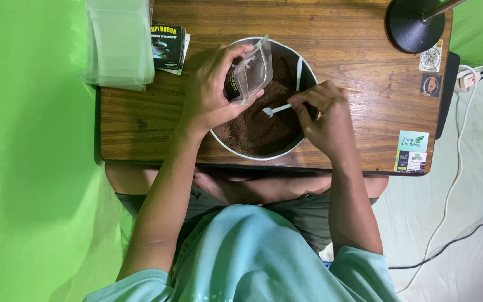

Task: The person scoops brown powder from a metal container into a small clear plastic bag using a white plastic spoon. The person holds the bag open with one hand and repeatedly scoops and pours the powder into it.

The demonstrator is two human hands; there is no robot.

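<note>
Head view: the person is sitting cross-legged at a low wooden table, looking straight down; a round metal bowl is standing near the table's front edge, and it is holding a deep bed of brown powder; the bowl is looking far from emptied, so much of the scooping seems to lie ahead.

The left hand is closing its fingers and thumb around a small clear plastic pouch, holding it tilted over the bowl's left rim with its mouth gaping toward the right; a dark label is showing behind the pouch's lower part; whether any powder is already lying inside the pouch I cannot tell, since the plastic is glaring.

The right hand is pinching the handle of a small white spoon, fingers curled tightly round it; the spoon's bowl is pointing left, hovering just above the powder and just below the pouch's mouth; it is looking empty or nearly so, though it is too small to be sure; a second white stick-like thing is leaning against the bowl's far inner wall.

A stack of empty clear pouches is lying at the table's far left corner, with a pile of dark printed labels just beside it; the stack is looking thick, which suggests many pouches are waiting unfilled; no finished, filled pouch is showing anywhere on the table; a black lamp base is standing at the far right corner, well apart from the work.
</note>
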